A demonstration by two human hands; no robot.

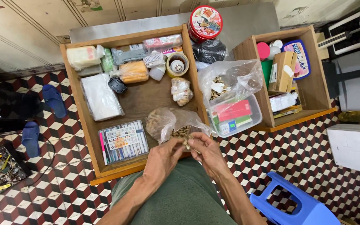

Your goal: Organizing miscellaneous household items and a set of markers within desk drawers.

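Observation:
My left hand and my right hand meet over the front edge of a wooden drawer, fingers pinched together on a small peanut. Just beyond my fingertips lies an open clear plastic bag of peanuts inside the drawer. My lap in green cloth is below my hands.
The drawer holds a case of coloured markers, a white folded packet, a tape roll and small bags. A clear box, a bag of shells, a round tin, a second wooden drawer, a blue stool and blue slippers surround it.

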